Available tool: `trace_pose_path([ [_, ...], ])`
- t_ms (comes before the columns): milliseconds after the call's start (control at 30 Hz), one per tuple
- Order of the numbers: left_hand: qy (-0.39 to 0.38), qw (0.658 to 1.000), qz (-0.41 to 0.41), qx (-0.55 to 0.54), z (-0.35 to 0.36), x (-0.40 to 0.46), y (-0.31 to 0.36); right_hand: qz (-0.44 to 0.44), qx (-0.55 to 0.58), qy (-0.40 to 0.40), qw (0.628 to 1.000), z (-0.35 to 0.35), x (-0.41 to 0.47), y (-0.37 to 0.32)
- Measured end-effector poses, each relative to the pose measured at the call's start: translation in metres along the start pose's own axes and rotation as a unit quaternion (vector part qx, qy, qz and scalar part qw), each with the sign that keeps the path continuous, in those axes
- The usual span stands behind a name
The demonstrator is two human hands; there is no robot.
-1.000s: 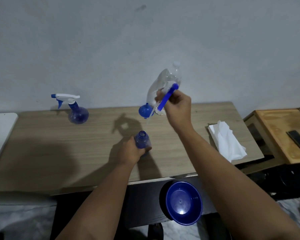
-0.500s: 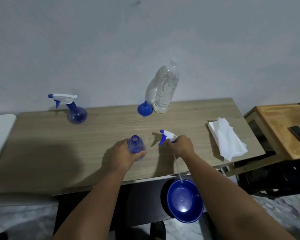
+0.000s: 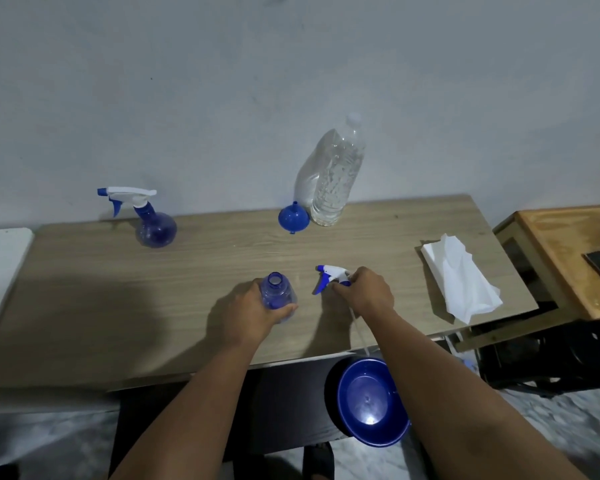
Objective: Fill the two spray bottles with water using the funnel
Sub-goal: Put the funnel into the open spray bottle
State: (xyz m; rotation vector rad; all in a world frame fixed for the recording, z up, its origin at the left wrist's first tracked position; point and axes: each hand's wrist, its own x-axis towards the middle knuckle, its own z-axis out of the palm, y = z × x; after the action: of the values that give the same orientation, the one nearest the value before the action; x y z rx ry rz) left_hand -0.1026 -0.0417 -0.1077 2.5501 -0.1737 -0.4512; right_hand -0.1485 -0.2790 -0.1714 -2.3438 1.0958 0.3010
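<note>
We are looking down at a wood-grain table [image 3: 118, 306] standing against a pale wall [image 3: 222, 98], with every task item resting on its top. To the right, a lighter wooden side table [image 3: 575, 258] is carrying a dark flat object that we cannot identify. Below the table's near edge, a blue bowl [image 3: 369, 407] is sitting low, partly hidden by the right forearm.

At the back of the table, a clear water bottle [image 3: 336, 178] is standing upright close to the wall, capped and holding water. A white cloth [image 3: 461, 282] is lying crumpled near the right edge. A blue spray bottle with its trigger head on [image 3: 151, 223] is standing at the back left, well apart from the hands.

We are seeing the left hand [image 3: 250, 317] wrapping its fingers around the open spray bottle [image 3: 277, 296], which is standing upright near the front centre with its neck uncovered. The right hand [image 3: 364, 289] is curling around the base of the removed spray head [image 3: 331, 277], holding it at the table top just to the right of the open bottle, its nozzle pointing left; a thin clear dip tube [image 3: 359, 330] is trailing from it toward the near edge.

The blue funnel [image 3: 293, 218] is resting mouth-down at the back, just beside the water bottle's left side, untouched by either hand.
</note>
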Motion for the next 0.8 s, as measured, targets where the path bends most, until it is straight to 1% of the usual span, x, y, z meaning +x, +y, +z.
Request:
trace_pose_path([
  [100, 0.008, 0.999, 0.007, 0.031, -0.002, 0.000, -0.001, -0.014, 0.021, 0.045, 0.999, -0.009, -0.002, -0.006],
  [167, 0.007, 1.000, 0.002, 0.028, -0.002, 0.002, -0.002, -0.041, 0.043, 0.062, 0.996, -0.016, 0.004, -0.017],
  [367, 0.017, 0.999, 0.021, 0.036, 0.002, 0.009, -0.010, -0.124, 0.039, 0.019, 0.991, -0.029, 0.026, -0.080],
  [467, 0.042, 0.999, 0.019, -0.003, 0.015, 0.018, -0.017, -0.184, 0.018, 0.021, 0.982, -0.023, 0.039, -0.115],
  [533, 0.044, 0.999, 0.021, -0.021, 0.025, 0.025, -0.023, -0.226, -0.022, 0.025, 0.974, -0.018, 0.052, -0.135],
  [633, 0.023, 0.999, 0.026, 0.000, 0.035, 0.036, -0.031, -0.249, -0.101, 0.015, 0.963, -0.009, 0.076, -0.160],
  [733, -0.052, 0.999, 0.000, -0.010, 0.037, 0.046, -0.036, -0.232, -0.162, -0.003, 0.959, 0.004, 0.097, -0.176],
  [800, -0.070, 0.998, 0.006, -0.004, 0.036, 0.049, -0.037, -0.218, -0.193, -0.021, 0.957, 0.013, 0.106, -0.179],
])
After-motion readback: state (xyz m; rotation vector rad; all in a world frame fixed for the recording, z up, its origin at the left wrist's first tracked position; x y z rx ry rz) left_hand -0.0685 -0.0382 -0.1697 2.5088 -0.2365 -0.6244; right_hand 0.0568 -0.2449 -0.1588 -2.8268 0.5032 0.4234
